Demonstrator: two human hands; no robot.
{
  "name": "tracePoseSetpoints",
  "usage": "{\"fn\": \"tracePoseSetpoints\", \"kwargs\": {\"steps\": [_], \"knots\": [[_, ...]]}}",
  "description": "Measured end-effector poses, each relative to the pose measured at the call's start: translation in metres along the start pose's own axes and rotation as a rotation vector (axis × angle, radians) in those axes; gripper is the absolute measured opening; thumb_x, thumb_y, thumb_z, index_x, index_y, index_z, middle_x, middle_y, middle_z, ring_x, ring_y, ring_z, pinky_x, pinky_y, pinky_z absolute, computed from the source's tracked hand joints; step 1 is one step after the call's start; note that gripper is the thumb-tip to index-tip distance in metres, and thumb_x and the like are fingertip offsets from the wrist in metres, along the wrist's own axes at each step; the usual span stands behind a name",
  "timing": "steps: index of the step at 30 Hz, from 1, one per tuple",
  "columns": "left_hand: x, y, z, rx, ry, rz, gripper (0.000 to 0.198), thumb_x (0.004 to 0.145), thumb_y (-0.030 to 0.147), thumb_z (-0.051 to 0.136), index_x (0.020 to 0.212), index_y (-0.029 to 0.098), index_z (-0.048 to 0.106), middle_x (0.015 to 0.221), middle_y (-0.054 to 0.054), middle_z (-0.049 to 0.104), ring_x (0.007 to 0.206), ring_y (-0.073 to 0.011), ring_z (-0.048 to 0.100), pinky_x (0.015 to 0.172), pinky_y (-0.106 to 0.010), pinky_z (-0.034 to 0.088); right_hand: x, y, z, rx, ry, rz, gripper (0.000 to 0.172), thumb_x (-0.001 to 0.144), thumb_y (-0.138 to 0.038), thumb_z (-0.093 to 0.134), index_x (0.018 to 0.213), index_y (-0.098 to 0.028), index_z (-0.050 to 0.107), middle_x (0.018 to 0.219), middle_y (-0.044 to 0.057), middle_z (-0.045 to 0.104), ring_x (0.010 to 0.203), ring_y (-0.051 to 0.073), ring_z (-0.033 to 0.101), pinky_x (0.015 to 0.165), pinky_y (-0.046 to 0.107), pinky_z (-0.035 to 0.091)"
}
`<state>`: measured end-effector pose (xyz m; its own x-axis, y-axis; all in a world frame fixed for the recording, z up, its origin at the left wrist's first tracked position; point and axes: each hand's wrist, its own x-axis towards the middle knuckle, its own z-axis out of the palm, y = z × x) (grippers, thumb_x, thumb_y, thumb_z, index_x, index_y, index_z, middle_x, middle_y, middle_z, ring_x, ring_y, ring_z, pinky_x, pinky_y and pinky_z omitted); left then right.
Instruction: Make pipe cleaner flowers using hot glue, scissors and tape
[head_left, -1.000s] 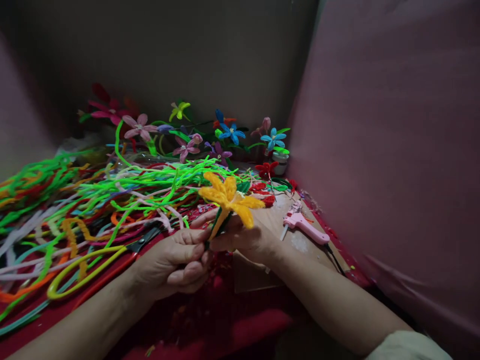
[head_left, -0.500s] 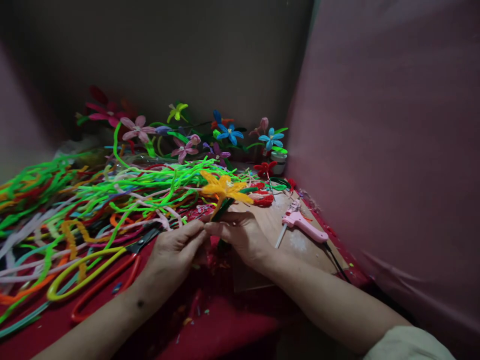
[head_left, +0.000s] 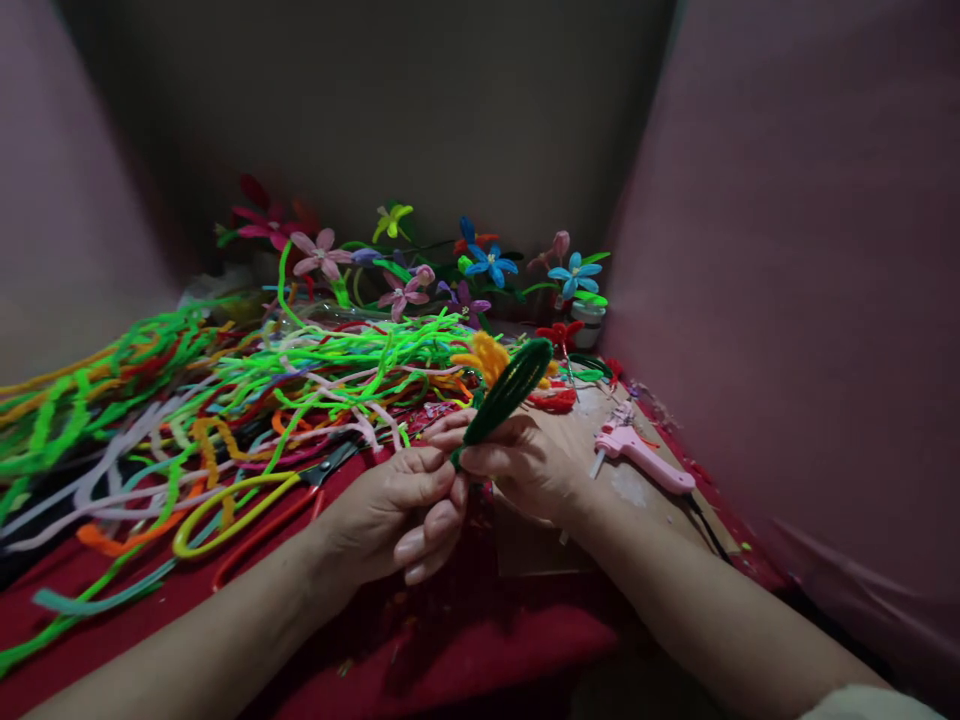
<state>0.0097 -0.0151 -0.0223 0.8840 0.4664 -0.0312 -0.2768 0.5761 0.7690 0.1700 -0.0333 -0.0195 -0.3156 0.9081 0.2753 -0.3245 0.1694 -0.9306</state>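
Both hands meet around a pipe-cleaner flower in front of me. Its orange-yellow petals (head_left: 486, 358) show partly behind a long dark green leaf (head_left: 514, 392), which tilts up to the right. My right hand (head_left: 525, 468) is closed on the flower's stem just under the leaf, thumb and fingers pinching. My left hand (head_left: 420, 505) pinches the green lower end of the leaf or stem between thumb and forefinger; its other fingers are curled. Most of the stem is hidden by the fingers.
Scissors (head_left: 240, 505) with yellow and red handles lie left of my hands, near a heap of coloured pipe cleaners (head_left: 352, 355). A pink glue gun (head_left: 645, 462) rests on a board (head_left: 540, 560) at right. Finished flowers (head_left: 491, 263) and a small jar (head_left: 587, 322) stand behind.
The flower has been turned, so the dark green leaf now faces me and the petals are partly behind it. The whole view has shifted, with the table things further right.
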Motion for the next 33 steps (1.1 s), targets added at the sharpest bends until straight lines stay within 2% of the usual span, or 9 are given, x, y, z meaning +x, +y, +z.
{"fn": "tracePoseSetpoints", "kwargs": {"steps": [3, 5, 8, 11, 15, 24, 29, 31, 33], "knots": [[0.001, 0.004, 0.002, 0.083, -0.016, -0.004, 0.024, 0.081, 0.035, 0.061, 0.070, 0.014, 0.061, 0.045, 0.005, 0.049, 0.025, -0.0024, 0.028, 0.030, -0.017, 0.034, -0.001, 0.004, 0.004, 0.059, 0.091, -0.006, 0.017, 0.072, -0.025, 0.071, 0.088, -0.024, 0.076, 0.083, 0.001, 0.071, 0.085, 0.018, 0.063, 0.088, 0.035, 0.045], [0.001, 0.007, 0.006, 0.346, 0.143, 0.047, 0.025, 0.084, 0.035, 0.057, 0.070, 0.015, 0.061, 0.050, 0.002, 0.054, 0.033, -0.0053, 0.040, 0.039, -0.019, 0.039, -0.001, 0.007, 0.006, 0.084, 0.159, 0.029, 0.018, 0.072, -0.027, 0.070, 0.089, -0.023, 0.075, 0.073, -0.001, 0.069, 0.074, 0.015, 0.063, 0.080, 0.033, 0.047], [-0.001, 0.008, 0.012, 0.929, 0.506, 0.305, 0.010, 0.078, 0.025, 0.063, 0.074, 0.016, 0.065, 0.066, -0.001, 0.063, 0.057, -0.0108, 0.055, 0.056, -0.021, 0.042, 0.000, 0.009, 0.007, 0.028, 0.261, 0.043, 0.021, 0.074, -0.033, 0.069, 0.090, -0.021, 0.075, 0.067, -0.001, 0.067, 0.067, 0.015, 0.060, 0.072, 0.030, 0.047], [-0.003, 0.006, 0.015, 1.182, 0.612, 0.469, 0.008, 0.078, 0.022, 0.059, 0.074, 0.019, 0.066, 0.060, 0.001, 0.060, 0.055, -0.0112, 0.052, 0.056, -0.021, 0.039, 0.000, 0.007, 0.008, -0.050, 0.285, 0.009, 0.019, 0.072, -0.035, 0.070, 0.084, -0.022, 0.076, 0.073, 0.000, 0.069, 0.077, 0.018, 0.060, 0.075, 0.032, 0.046], [-0.003, 0.009, 0.019, 0.947, 0.521, 0.289, 0.027, 0.084, 0.026, 0.052, 0.059, 0.017, 0.057, 0.048, 0.003, 0.053, 0.041, -0.0086, 0.049, 0.047, -0.020, 0.038, -0.001, 0.001, 0.008, -0.115, 0.191, 0.005, 0.022, 0.071, -0.033, 0.072, 0.090, -0.023, 0.075, 0.079, 0.001, 0.070, 0.086, 0.019, 0.061, 0.082, 0.034, 0.045], [-0.002, 0.011, 0.015, 0.406, 0.387, 0.158, 0.024, 0.079, 0.029, 0.063, 0.063, 0.014, 0.055, 0.047, 0.004, 0.055, 0.031, -0.0027, 0.040, 0.036, -0.015, 0.034, 0.000, -0.005, 0.005, -0.059, 0.119, 0.019, 0.024, 0.075, -0.031, 0.069, 0.097, -0.024, 0.073, 0.084, 0.001, 0.071, 0.084, 0.017, 0.062, 0.087, 0.035, 0.044], [-0.001, 0.007, 0.004, 0.117, 0.148, 0.054, 0.018, 0.079, 0.028, 0.064, 0.070, 0.013, 0.059, 0.041, 0.007, 0.046, 0.027, -0.0012, 0.024, 0.032, -0.016, 0.035, 0.000, -0.001, 0.004, 0.049, 0.084, 0.048, 0.023, 0.073, -0.026, 0.069, 0.096, -0.025, 0.073, 0.080, -0.001, 0.070, 0.075, 0.015, 0.060, 0.080, 0.031, 0.045], [-0.001, 0.007, 0.003, 0.068, 0.041, 0.030, 0.018, 0.079, 0.029, 0.064, 0.071, 0.013, 0.060, 0.040, 0.008, 0.042, 0.026, -0.0007, 0.019, 0.031, -0.015, 0.032, -0.001, 0.000, 0.004, 0.074, 0.044, 0.081, 0.023, 0.072, -0.028, 0.070, 0.094, -0.025, 0.073, 0.071, -0.002, 0.069, 0.067, 0.014, 0.058, 0.074, 0.030, 0.046], [-0.001, 0.009, 0.005, 0.111, 0.021, 0.030, 0.021, 0.080, 0.032, 0.063, 0.071, 0.013, 0.060, 0.042, 0.008, 0.042, 0.027, -0.0005, 0.020, 0.033, -0.016, 0.031, -0.002, 0.001, 0.004, 0.095, 0.075, 0.079, 0.019, 0.070, -0.028, 0.072, 0.089, -0.025, 0.074, 0.065, -0.003, 0.066, 0.064, 0.013, 0.056, 0.072, 0.029, 0.045]]}}
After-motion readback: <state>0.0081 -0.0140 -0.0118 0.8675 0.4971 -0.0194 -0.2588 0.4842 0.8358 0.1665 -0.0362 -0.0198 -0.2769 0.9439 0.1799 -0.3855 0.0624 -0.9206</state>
